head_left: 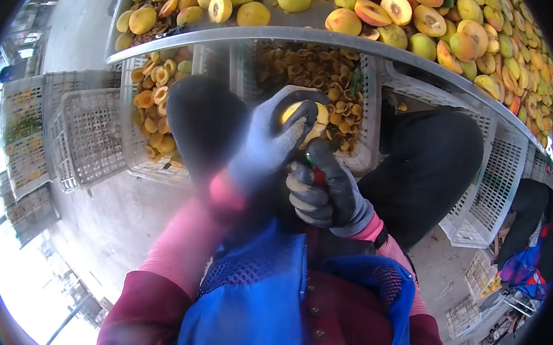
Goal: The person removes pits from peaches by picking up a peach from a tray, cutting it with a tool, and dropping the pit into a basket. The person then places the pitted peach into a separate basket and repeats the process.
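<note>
My left hand [273, 124], in a grey glove with a dark palm, is closed around a yellow peach [320, 123] whose cut, paler face shows. Just below it, my right hand [329, 192], gloved the same way, is wrapped around a small tool with a red and green handle [318, 175]. The tool's working end is hidden near the peach. Both hands are above my lap, between my dark-trousered knees, close in front of a white crate [371, 115] that holds many small brown-orange fruit pieces.
A metal-edged table [235, 34] across the top bears many whole and halved peaches. Left of my knee stands a white crate [127, 107] of halved fruit. More plastic crates [93, 134] stand at left and right [491, 181]. Another person's leg [530, 209] shows at far right.
</note>
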The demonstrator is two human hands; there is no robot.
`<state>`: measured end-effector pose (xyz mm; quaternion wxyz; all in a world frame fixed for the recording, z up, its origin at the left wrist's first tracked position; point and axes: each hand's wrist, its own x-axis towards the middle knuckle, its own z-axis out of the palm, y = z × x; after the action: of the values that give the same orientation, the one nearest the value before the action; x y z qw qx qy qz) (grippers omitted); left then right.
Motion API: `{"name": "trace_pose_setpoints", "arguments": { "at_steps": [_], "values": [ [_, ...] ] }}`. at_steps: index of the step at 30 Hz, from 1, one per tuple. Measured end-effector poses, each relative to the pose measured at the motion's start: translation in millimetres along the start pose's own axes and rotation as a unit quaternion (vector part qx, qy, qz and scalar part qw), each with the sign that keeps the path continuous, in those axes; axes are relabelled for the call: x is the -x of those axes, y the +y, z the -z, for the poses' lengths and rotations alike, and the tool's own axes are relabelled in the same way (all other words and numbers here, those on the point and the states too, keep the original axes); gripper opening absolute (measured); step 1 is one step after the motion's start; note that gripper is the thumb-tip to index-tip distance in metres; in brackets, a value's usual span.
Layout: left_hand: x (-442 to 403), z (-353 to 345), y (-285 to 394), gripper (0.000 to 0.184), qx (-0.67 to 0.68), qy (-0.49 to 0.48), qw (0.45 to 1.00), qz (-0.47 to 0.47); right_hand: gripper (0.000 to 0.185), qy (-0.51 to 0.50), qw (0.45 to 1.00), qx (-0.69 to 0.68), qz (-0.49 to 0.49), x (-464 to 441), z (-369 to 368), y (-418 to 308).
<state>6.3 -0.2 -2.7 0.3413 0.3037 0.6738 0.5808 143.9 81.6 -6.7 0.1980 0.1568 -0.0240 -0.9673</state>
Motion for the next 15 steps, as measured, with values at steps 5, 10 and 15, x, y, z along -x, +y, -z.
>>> {"name": "trace_pose_setpoints", "arguments": {
  "at_steps": [5,10,15],
  "values": [
    [-1,-8,-26,0.031,0.110,-0.012,0.993,0.035,0.048,-0.254,0.933,-0.248,-0.054,-14,20,6],
    [5,-25,-14,0.037,0.531,0.096,0.803,0.255,0.044,-0.318,0.926,-0.201,0.041,-12,8,-1],
    [15,7,-9,0.028,0.362,0.284,0.871,0.172,0.044,-0.247,0.938,-0.240,0.033,-25,60,-9]
  ]
}}
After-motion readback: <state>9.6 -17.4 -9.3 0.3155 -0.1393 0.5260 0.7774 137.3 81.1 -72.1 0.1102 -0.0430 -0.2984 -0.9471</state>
